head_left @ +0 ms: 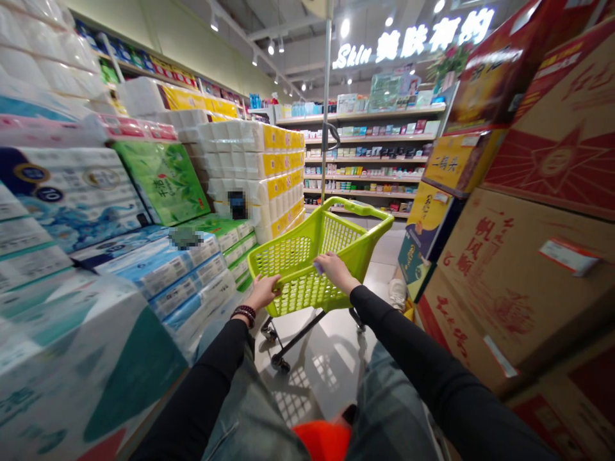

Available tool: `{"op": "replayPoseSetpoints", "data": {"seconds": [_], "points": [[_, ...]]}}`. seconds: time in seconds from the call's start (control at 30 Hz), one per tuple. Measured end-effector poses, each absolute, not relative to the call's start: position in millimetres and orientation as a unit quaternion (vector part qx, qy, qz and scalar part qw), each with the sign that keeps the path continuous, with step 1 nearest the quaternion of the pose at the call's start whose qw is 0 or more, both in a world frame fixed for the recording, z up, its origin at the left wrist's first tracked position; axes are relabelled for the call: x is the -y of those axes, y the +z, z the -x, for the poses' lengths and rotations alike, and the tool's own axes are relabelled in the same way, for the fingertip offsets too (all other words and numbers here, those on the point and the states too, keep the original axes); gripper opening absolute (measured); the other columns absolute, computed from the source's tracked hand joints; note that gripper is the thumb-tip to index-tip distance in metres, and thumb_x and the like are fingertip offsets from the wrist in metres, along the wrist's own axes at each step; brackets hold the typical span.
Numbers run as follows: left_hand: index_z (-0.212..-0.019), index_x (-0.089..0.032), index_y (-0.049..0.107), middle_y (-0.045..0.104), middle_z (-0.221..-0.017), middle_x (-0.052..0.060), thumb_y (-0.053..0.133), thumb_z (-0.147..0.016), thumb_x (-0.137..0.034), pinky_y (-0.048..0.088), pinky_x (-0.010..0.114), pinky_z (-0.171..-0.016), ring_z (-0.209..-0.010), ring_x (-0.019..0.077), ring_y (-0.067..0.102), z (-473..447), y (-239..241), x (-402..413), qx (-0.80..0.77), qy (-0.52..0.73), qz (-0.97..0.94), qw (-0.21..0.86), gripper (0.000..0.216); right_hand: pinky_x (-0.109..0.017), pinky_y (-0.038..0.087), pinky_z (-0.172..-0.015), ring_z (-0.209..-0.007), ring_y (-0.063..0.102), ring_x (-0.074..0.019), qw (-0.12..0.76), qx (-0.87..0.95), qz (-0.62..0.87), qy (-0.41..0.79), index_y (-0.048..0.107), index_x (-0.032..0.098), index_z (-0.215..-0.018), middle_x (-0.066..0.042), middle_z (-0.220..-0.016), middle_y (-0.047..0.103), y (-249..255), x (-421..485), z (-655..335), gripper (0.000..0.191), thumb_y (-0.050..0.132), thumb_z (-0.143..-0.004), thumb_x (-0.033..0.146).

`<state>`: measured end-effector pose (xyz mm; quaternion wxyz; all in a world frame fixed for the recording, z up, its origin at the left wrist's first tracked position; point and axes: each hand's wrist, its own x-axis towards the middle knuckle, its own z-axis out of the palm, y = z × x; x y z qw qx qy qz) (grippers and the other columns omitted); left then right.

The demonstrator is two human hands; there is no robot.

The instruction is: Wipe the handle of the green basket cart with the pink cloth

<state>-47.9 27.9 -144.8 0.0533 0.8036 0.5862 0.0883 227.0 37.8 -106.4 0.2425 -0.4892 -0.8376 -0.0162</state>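
A lime-green plastic shopping cart [307,293] with perforated walls stands on wheels in front of me. My left hand [263,291] is closed on the near left corner of its rim, thumb lying along the top. Above the near rim, further right, my right hand [335,270] has its fingers pinched on a small pale purple thing [319,266], too small to name. Whether that hand also touches the rim, I cannot tell. No goods show inside the basket. The cart's handle [358,208] is on the far side.
Stacked tissue packs [177,269] line the left, with toilet roll packs [269,173] behind. Cardboard cartons [519,282] rise on the right. A shoe [397,293] shows beside them. Shelves of small boxes [369,131] and a metal pole [327,109] stand beyond the cart.
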Motion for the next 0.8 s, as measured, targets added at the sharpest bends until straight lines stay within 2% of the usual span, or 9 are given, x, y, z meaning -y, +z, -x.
{"op": "replayPoseSetpoints", "data": {"seconds": [0.13, 0.37, 0.63, 0.8], "points": [[-0.123, -0.028, 0.068, 0.077, -0.129, 0.008, 0.07, -0.088, -0.02, 0.03, 0.055, -0.127, -0.132, 0.0301, 0.066, 43, -145, -29, -0.592, 0.093, -0.799, 0.05, 0.037, -0.033, 0.038, -0.088, -0.089, 0.052, -0.0233, 0.235, 0.822, 0.519, -0.023, 0.075, 0.019, -0.085, -0.008, -0.081, 0.07, -106, -37, -220, 0.018, 0.062, -0.095, 0.011], [-0.12, -0.027, 0.07, 0.076, -0.132, 0.009, 0.071, -0.087, -0.02, 0.029, 0.058, -0.127, -0.132, 0.0317, 0.065, 39, -144, -27, -0.587, 0.101, -0.801, 0.058, 0.034, -0.031, 0.039, -0.091, -0.094, 0.054, -0.0213, 0.212, 0.853, 0.476, -0.037, 0.072, 0.02, -0.085, -0.006, -0.095, 0.074, -127, -19, -154, 0.016, 0.067, -0.099, 0.019], [-0.12, -0.027, 0.069, 0.079, -0.123, 0.007, 0.072, -0.087, -0.022, 0.03, 0.055, -0.127, -0.127, 0.0294, 0.067, 50, -148, -31, -0.565, 0.108, -0.815, 0.064, 0.034, -0.029, 0.043, -0.09, -0.095, 0.054, -0.0214, 0.183, 0.846, 0.496, -0.067, 0.073, 0.018, -0.089, -0.009, -0.096, 0.074, -105, -24, -218, 0.015, 0.063, -0.099, 0.015], [-0.125, -0.027, 0.065, 0.076, -0.128, 0.008, 0.071, -0.087, -0.02, 0.027, 0.056, -0.127, -0.131, 0.0306, 0.063, 49, -141, -30, -0.583, 0.075, -0.807, 0.05, 0.04, -0.03, 0.044, -0.087, -0.095, 0.054, -0.0231, 0.183, 0.831, 0.521, -0.063, 0.074, 0.017, -0.089, -0.01, -0.092, 0.073, -99, -31, -234, 0.015, 0.062, -0.094, 0.011]]}}
